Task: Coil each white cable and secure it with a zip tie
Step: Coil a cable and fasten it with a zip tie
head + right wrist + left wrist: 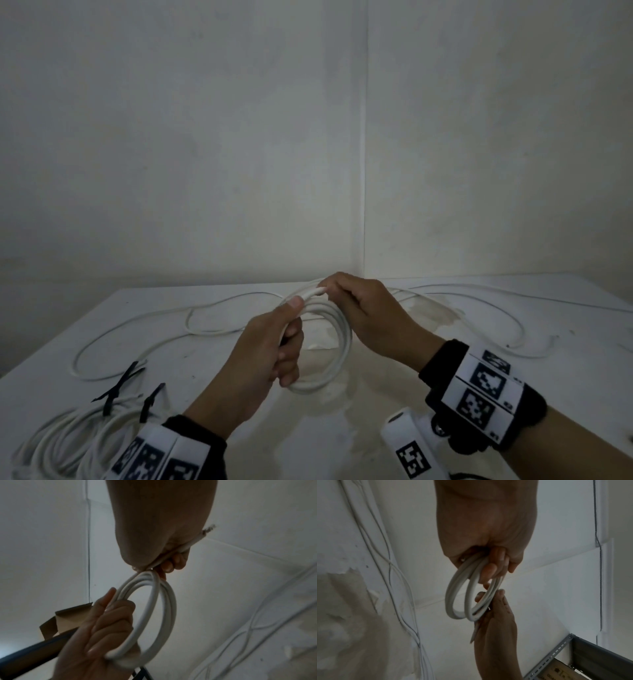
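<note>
A white cable coil (337, 337) of several loops hangs above the table between both hands. My left hand (274, 346) grips its near left side, fingers curled through the loops (120, 616), thumb pressed on top. My right hand (356, 308) pinches the cable at the coil's top (171, 555); the frayed cable end (208, 529) sticks out behind the palm. In the left wrist view the coil (458, 596) runs from my left fingers to the right hand (494, 612). Two coiled cables (68, 435) bound with black zip ties (118, 385) lie at the table's front left.
Loose white cables (144, 322) trail over the white table (342, 428) at the left and back right (513, 322). Two white walls meet in a corner behind. A metal shelf frame (556, 654) and a cardboard box (68, 616) show beside the table.
</note>
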Demonstrator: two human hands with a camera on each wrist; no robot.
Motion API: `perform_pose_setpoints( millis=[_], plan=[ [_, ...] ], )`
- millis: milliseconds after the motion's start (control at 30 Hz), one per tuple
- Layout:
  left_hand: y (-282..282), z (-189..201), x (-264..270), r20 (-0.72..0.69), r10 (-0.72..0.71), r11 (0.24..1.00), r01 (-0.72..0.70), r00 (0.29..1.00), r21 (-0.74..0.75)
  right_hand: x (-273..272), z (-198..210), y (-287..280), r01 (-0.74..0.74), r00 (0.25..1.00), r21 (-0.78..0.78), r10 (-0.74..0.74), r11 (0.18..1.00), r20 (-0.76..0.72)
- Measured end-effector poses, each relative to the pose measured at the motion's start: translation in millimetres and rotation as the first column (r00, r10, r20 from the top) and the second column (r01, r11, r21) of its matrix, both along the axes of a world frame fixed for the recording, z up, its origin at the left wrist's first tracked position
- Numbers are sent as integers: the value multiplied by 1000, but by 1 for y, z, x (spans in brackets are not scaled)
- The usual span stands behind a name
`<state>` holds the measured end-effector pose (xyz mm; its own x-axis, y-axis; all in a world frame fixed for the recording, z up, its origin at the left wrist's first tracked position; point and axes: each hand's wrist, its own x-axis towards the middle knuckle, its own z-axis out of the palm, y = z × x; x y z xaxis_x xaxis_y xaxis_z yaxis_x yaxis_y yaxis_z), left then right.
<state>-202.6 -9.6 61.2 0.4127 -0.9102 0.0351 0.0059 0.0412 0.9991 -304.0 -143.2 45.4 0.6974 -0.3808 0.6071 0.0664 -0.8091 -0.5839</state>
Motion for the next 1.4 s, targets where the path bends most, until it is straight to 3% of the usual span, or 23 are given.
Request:
perform_pose_setpoints(
  millis=[133,300,433,633,767,900,1033,1200,1267,1367,1400],
  plan=[
    [1,1,1,-37,18,998,-20,999,-55,-5,-2,14,-67,998,182,69,981,-7],
    [1,-2,0,-25,-10,999,9,1000,-44,-6,0,13,-110,993,229,118,967,-22],
    [-5,1,7,118,-20,1000,19,993,14,-8,7,14,1,998,99,5,995,-55],
    [-7,-2,5,157,6,997,-18,988,76,-8,2,13,141,979,-89,-152,986,-132],
    [-8,2,-5,25,82,996,-82,996,26,-7,2,16,106,991,14,-105,994,-89],
    [-7,5,-7,21,84,996,-84,996,0,-11,8,16,-65,996,250,78,966,-42],
    [-6,5,-9,8,93,995,-93,996,-33,-11,12,15,-123,990,303,137,945,-25],
    [-4,5,1,-98,143,984,-152,985,-89,-21,18,9,-7,997,157,19,988,-79],
    [-2,5,5,-116,155,981,-167,981,-103,-22,17,5,51,996,-36,-54,998,-77],
    [-2,3,4,-99,155,981,-165,983,-103,-19,9,-2,184,978,-327,-206,927,-33],
    [-2,2,3,-98,150,982,-160,984,-103,-18,7,-4,222,970,-346,-244,912,-22]
  ],
)
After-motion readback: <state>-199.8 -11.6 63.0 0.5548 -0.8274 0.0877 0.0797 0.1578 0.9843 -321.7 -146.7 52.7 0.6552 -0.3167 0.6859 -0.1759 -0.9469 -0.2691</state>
